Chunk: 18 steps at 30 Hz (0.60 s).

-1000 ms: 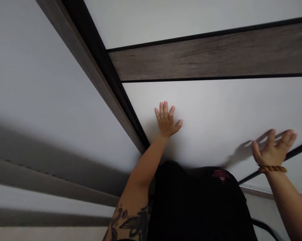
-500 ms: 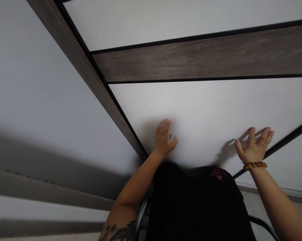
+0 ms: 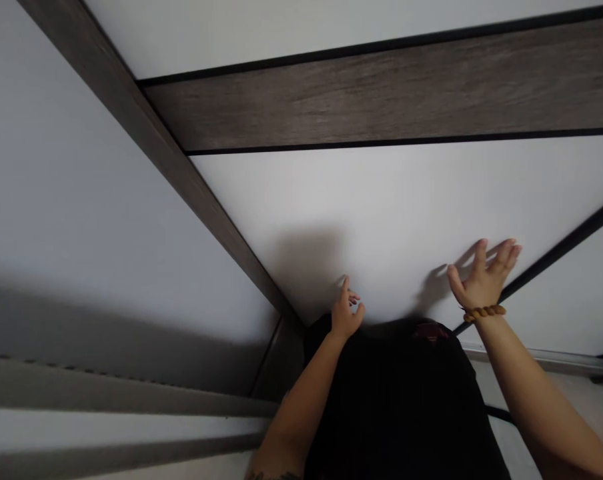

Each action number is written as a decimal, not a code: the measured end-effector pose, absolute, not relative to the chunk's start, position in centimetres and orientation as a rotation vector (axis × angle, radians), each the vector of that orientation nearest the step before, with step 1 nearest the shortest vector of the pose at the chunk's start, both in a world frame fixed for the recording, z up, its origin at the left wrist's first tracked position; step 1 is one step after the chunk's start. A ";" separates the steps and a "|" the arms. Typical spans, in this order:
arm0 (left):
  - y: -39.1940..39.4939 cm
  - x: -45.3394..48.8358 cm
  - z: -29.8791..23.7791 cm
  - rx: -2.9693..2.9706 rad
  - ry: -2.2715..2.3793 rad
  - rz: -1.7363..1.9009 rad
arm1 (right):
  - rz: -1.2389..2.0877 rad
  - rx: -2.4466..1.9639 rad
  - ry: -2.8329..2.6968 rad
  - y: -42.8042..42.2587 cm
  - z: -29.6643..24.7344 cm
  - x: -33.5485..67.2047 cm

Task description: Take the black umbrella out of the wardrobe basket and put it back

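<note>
A large white panel fills the middle, bordered by thin black trim. It looks like part of a sliding door. My right hand, with a brown twisted bracelet on the wrist, lies against this panel near its right black edge strip. Its fingers are spread and it holds nothing. Lower on the left, my left hand is in front of the panel, close to my black clothing. Its index finger points up, the other fingers are bent and the thumb stands apart. Whether it touches the panel I cannot tell.
A wood-grain band crosses above the white panel. Along the left runs a wood-grain upright, beside a pale grey surface. Another white panel is at the right, above a floor track.
My left hand has dropped towards my body, its index finger now extended. My right hand is further left in view. The panel's left black strip no longer shows beside the upright; the view has shifted too.
</note>
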<state>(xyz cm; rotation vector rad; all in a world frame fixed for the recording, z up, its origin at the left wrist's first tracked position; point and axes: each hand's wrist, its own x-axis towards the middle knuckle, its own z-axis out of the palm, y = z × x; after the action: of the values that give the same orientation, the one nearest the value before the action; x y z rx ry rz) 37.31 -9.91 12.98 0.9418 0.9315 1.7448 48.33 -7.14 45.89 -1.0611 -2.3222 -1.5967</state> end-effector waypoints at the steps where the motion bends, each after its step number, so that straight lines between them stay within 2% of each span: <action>1: -10.1 37.9 12.6 0.958 0.949 1.684 | -1.585 -1.090 -2.312 -7.1 45.9 48.2; 5: -10.9 39.7 10.1 0.985 1.035 1.451 | -1.508 -1.192 -2.279 -7.2 45.1 48.2; 9: -11.0 40.6 8.5 1.015 1.033 1.304 | -1.327 -1.121 -2.369 -8.6 40.3 50.9; 11: -10.8 40.9 8.3 1.031 1.020 1.272 | -1.034 -1.255 -2.500 -9.8 36.5 53.3; 15: -10.4 41.1 8.5 1.069 1.020 1.245 | -0.215 -2.091 -2.382 -11.6 30.3 57.6; 18: -10.3 41.3 8.6 1.119 1.022 1.214 | -0.032 -2.336 -2.325 -11.6 28.9 59.0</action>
<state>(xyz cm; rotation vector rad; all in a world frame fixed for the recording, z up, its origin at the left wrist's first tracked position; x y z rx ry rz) 41.27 -10.28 8.63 1.1188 1.0223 1.2138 58.96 -11.55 28.89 -2.3357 -2.3253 -0.0321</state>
